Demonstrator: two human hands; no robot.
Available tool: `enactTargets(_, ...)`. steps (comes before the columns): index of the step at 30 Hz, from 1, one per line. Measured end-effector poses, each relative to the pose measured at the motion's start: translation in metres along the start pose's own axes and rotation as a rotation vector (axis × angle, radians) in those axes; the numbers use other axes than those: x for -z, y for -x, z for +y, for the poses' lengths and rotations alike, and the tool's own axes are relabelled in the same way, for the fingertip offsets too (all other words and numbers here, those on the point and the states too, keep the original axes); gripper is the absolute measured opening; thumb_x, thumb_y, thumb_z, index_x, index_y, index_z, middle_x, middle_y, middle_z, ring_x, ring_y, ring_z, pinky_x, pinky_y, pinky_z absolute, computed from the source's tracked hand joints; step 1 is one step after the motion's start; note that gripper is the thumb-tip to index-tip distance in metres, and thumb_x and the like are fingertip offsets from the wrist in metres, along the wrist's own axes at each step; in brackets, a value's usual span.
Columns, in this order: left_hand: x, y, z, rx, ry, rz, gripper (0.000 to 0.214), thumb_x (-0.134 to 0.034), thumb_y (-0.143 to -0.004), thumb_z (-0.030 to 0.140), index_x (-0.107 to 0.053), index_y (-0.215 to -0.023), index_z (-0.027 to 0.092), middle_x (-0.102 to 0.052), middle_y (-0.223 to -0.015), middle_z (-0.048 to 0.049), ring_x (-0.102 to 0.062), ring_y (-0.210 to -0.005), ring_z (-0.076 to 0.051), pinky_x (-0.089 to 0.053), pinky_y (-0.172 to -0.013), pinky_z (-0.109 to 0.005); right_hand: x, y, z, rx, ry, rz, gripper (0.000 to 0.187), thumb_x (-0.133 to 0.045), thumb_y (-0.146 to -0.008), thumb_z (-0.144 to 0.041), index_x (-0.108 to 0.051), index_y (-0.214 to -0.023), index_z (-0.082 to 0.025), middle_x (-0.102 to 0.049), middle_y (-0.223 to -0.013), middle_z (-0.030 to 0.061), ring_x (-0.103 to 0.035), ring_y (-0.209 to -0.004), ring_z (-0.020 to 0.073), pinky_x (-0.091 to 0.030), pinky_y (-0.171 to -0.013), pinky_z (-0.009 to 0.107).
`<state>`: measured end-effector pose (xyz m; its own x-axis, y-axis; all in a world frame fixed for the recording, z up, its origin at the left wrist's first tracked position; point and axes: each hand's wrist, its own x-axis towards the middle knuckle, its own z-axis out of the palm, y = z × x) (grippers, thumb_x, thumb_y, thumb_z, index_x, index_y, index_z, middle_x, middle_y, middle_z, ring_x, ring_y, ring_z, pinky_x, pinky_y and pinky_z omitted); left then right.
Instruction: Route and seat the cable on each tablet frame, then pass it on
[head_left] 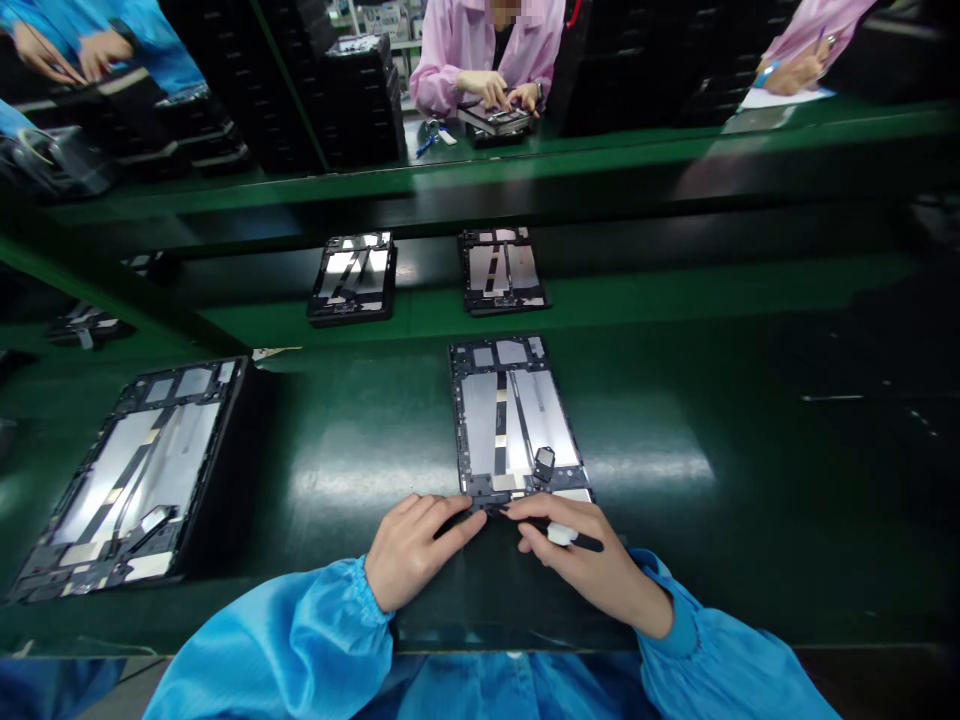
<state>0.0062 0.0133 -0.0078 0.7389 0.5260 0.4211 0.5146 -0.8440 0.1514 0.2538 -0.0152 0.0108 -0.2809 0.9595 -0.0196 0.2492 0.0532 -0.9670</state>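
An opened tablet (555, 425), with silvery inner plates and dark flat cables, lies on the green bench in front of me. My left hand (420, 545) holds its lower left corner, with thumb and fingers at the near edge. In my right hand (589, 555) are dark tweezers (592, 542) with a white patch on the grip. Their tips point at the tablet's near edge, close to my left thumb; what they touch there is too small to tell. A small dark part with a grey face (544, 462) rests on the tablet's lower right area.
To the left, another opened tablet (142, 480) tops a dark stack. Beyond mine, two more opened tablets, one on the left (352, 278) and one on the right (501, 270), lie on a lower strip. Co-workers' hands and tall black tray stacks (360, 100) line the raised far bench.
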Motion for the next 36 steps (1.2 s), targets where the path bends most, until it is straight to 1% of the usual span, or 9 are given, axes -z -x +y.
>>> enactTargets(4, 0.0, -0.004, -0.001, 0.002, 0.0, 0.014, 0.027, -0.048, -0.099, 0.013, -0.06, -0.122, 0.019, -0.066, -0.113, -0.0083, -0.062, -0.092, -0.017, -0.047, -0.071, -0.029, -0.001, -0.004, -0.007, 0.055, 0.024, -0.036, 0.014, -0.055, -0.094, -0.024, -0.069, -0.1, -0.023, -0.073, -0.1, 0.0054, -0.07, -0.094, 0.02, -0.058, -0.083, 0.029)
enactTargets(6, 0.0, -0.006, -0.002, 0.004, 0.005, 0.014, 0.026, -0.048, -0.099, 0.014, -0.061, -0.12, 0.019, -0.066, -0.112, -0.0081, -0.061, -0.091, -0.017, -0.047, -0.071, -0.029, 0.0, -0.004, -0.009, 0.049, 0.029, -0.055, 0.015, -0.055, -0.095, -0.025, -0.068, -0.1, -0.023, -0.072, -0.101, 0.0056, -0.07, -0.097, 0.0202, -0.058, -0.081, 0.028)
enactTargets(9, 0.003, -0.003, 0.003, 0.011, 0.009, 0.018, 0.027, -0.048, -0.098, 0.013, -0.061, -0.122, 0.017, -0.065, -0.115, -0.0095, -0.06, -0.097, -0.019, -0.047, -0.075, -0.03, 0.001, 0.0, -0.008, -0.049, -0.008, -0.08, 0.016, -0.054, -0.095, -0.03, -0.066, -0.103, -0.022, -0.071, -0.099, 0.0056, -0.071, -0.084, 0.0175, -0.059, -0.064, 0.023)
enactTargets(12, 0.005, 0.004, 0.017, -0.045, 0.076, 0.008, 0.028, -0.049, -0.098, 0.014, -0.06, -0.124, 0.016, -0.065, -0.118, -0.0096, -0.057, -0.106, -0.02, -0.045, -0.08, -0.031, 0.003, 0.009, -0.001, -0.183, -0.076, -0.053, 0.019, -0.058, -0.093, -0.036, -0.065, -0.1, -0.02, -0.069, -0.082, 0.0032, -0.068, -0.065, 0.0143, -0.056, -0.051, 0.021)
enactTargets(17, -0.001, 0.012, 0.04, -0.163, 0.143, -0.139, 0.025, -0.048, -0.099, 0.02, -0.063, -0.119, 0.022, -0.063, -0.124, -0.0054, -0.057, -0.105, -0.02, -0.044, -0.078, -0.031, 0.003, 0.022, 0.011, -0.303, -0.051, -0.093, 0.02, -0.059, -0.091, -0.039, -0.063, -0.086, -0.019, -0.065, -0.071, 0.0004, -0.063, -0.059, 0.0135, -0.053, -0.051, 0.022)
enactTargets(24, -0.005, 0.01, 0.038, -0.165, 0.137, -0.171, 0.027, -0.047, -0.1, 0.02, -0.062, -0.122, 0.024, -0.062, -0.125, -0.0056, -0.055, -0.106, -0.022, -0.042, -0.08, -0.032, 0.002, 0.016, 0.004, -0.162, 0.219, -0.06, 0.012, -0.063, -0.089, -0.029, -0.058, -0.08, -0.022, -0.064, -0.071, -0.0009, -0.06, -0.058, 0.0157, -0.045, -0.053, 0.026)
enactTargets(29, -0.005, 0.011, 0.038, -0.142, 0.136, -0.177, 0.027, -0.052, -0.098, 0.019, -0.062, -0.122, 0.026, -0.062, -0.122, -0.0051, -0.055, -0.105, -0.021, -0.041, -0.079, -0.031, -0.001, 0.011, -0.001, -0.131, 0.249, -0.105, 0.013, -0.065, -0.088, -0.028, -0.059, -0.079, -0.021, -0.066, -0.072, -0.0001, -0.062, -0.063, 0.0173, -0.043, -0.056, 0.027)
enactTargets(32, -0.005, 0.011, 0.04, -0.134, 0.135, -0.172, 0.027, -0.052, -0.098, 0.019, -0.062, -0.122, 0.026, -0.062, -0.123, -0.0052, -0.055, -0.104, -0.022, -0.042, -0.078, -0.032, -0.002, 0.012, 0.005, -0.153, 0.144, -0.098, 0.018, -0.061, -0.091, -0.033, -0.06, -0.078, -0.02, -0.065, -0.071, 0.0005, -0.063, -0.065, 0.0174, -0.046, -0.058, 0.028)
enactTargets(36, -0.001, 0.009, 0.04, -0.112, 0.151, -0.14, 0.026, -0.051, -0.098, 0.02, -0.063, -0.12, 0.026, -0.063, -0.122, -0.0052, -0.057, -0.102, -0.021, -0.044, -0.076, -0.031, 0.008, 0.006, 0.006, -0.218, -0.153, -0.025, 0.032, -0.059, -0.09, -0.049, -0.054, -0.076, -0.02, -0.064, -0.069, -0.0002, -0.063, -0.057, 0.0147, -0.052, -0.054, 0.027)
